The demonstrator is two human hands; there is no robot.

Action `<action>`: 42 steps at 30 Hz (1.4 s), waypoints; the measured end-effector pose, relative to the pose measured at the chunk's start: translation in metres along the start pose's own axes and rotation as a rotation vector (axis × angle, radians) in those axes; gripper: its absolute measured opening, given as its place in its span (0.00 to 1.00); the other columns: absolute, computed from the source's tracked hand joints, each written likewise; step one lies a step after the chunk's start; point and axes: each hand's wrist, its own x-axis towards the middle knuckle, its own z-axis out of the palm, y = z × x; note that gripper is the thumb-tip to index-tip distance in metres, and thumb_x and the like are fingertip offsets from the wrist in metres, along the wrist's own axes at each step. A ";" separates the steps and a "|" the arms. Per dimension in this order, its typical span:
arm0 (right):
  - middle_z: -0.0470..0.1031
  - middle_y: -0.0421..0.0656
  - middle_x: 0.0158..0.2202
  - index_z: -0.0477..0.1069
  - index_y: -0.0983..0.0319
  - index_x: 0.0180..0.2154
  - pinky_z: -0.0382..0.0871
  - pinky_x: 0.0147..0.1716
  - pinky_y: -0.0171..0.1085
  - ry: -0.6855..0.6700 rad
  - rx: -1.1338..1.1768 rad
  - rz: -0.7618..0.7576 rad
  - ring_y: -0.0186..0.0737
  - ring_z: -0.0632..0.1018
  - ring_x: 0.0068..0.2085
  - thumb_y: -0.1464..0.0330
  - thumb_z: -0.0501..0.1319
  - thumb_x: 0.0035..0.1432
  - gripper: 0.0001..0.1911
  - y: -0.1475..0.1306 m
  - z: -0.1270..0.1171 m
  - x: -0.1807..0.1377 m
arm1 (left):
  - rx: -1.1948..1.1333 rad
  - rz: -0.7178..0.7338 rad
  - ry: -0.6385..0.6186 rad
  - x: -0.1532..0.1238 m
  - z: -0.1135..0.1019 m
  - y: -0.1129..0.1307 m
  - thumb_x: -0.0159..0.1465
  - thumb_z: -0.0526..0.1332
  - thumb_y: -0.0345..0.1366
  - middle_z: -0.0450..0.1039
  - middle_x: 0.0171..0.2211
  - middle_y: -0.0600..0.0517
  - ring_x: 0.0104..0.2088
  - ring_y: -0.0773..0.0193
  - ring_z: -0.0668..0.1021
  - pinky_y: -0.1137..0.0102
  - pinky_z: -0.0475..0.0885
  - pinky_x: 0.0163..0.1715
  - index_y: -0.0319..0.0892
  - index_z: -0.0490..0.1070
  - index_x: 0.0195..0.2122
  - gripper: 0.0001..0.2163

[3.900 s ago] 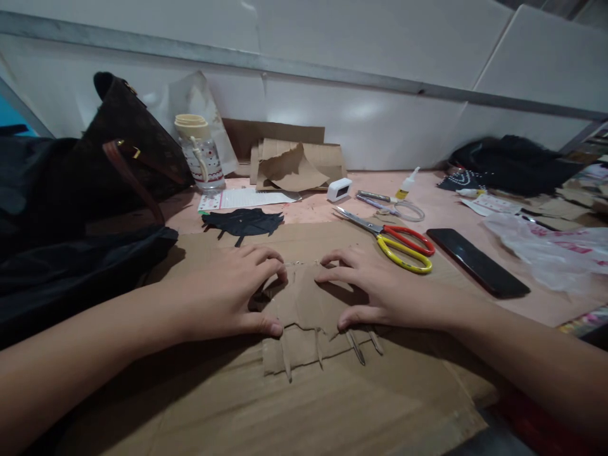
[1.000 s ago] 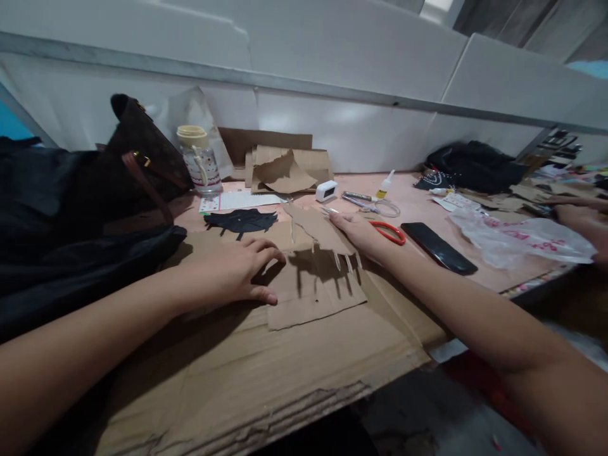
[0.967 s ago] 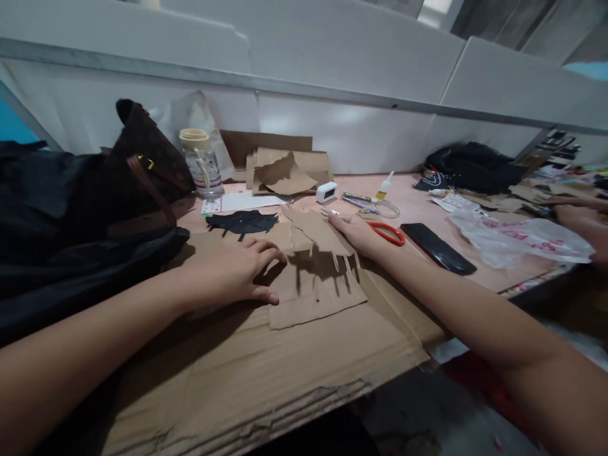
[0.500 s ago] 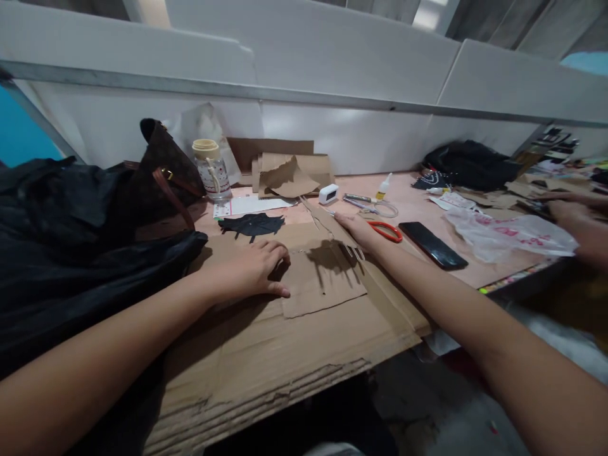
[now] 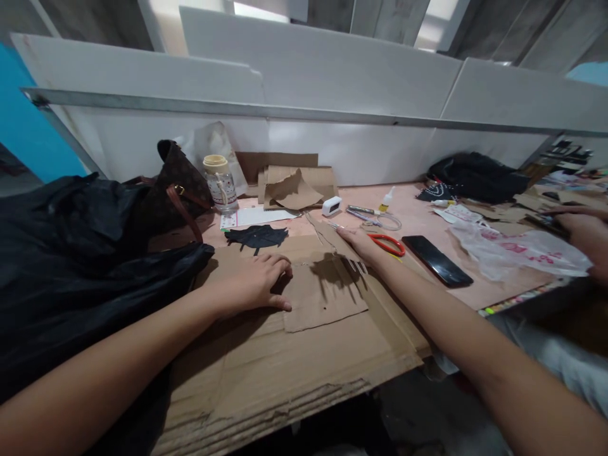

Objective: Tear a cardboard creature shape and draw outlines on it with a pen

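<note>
Brown, pronged cardboard cut-out [image 5: 327, 237] held aloft at crowded worktable

The right hand [image 5: 357, 243], closed on the cut-out, tilts it above a flat rectangular brown cardboard sheet [image 5: 308, 310], which catches its shadow. The left hand [image 5: 261, 280], thumb and fingers apart, rests at the sheet's left edge. Red-and-yellow-handled scissors [image 5: 386, 237] lie partly hidden by the right wrist, near a black phone [image 5: 436, 260]; a jagged black cut-out [image 5: 258, 236] lies beyond the left hand.

Open path across the near cardboard sheet [image 5: 285, 367], black fabric [image 5: 85, 228] crowding left, scissors [image 5: 386, 237] and phone [image 5: 437, 260] obstructing right
</note>
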 end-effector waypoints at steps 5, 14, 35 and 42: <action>0.84 0.47 0.40 0.79 0.60 0.35 0.75 0.48 0.49 0.022 -0.032 0.001 0.53 0.81 0.45 0.50 0.64 0.59 0.20 -0.004 0.000 -0.001 | 0.001 -0.015 -0.010 -0.001 -0.003 0.004 0.60 0.69 0.58 0.70 0.59 0.44 0.58 0.47 0.71 0.60 0.66 0.56 0.45 0.70 0.51 0.27; 0.84 0.48 0.42 0.80 0.58 0.37 0.73 0.53 0.51 0.023 -0.037 0.023 0.55 0.80 0.48 0.47 0.64 0.58 0.22 -0.004 0.000 0.002 | -0.006 -0.018 -0.018 0.000 -0.006 0.007 0.59 0.69 0.59 0.69 0.60 0.42 0.59 0.44 0.70 0.56 0.65 0.58 0.43 0.70 0.51 0.28; 0.69 0.39 0.27 0.66 0.59 0.25 0.56 0.29 0.37 -0.391 -0.565 -0.168 0.37 0.68 0.29 0.50 0.56 0.67 0.24 -0.067 0.027 -0.027 | -0.168 -0.153 0.183 -0.032 0.005 -0.001 0.68 0.63 0.39 0.71 0.61 0.44 0.61 0.49 0.70 0.52 0.64 0.62 0.47 0.70 0.57 0.17; 0.73 0.42 0.28 0.70 0.59 0.26 0.59 0.29 0.38 -0.365 -0.545 -0.028 0.41 0.71 0.31 0.50 0.58 0.64 0.22 -0.035 0.032 -0.023 | -0.202 -0.185 0.278 -0.025 0.015 -0.001 0.71 0.56 0.35 0.74 0.58 0.45 0.60 0.52 0.71 0.52 0.63 0.63 0.44 0.73 0.53 0.12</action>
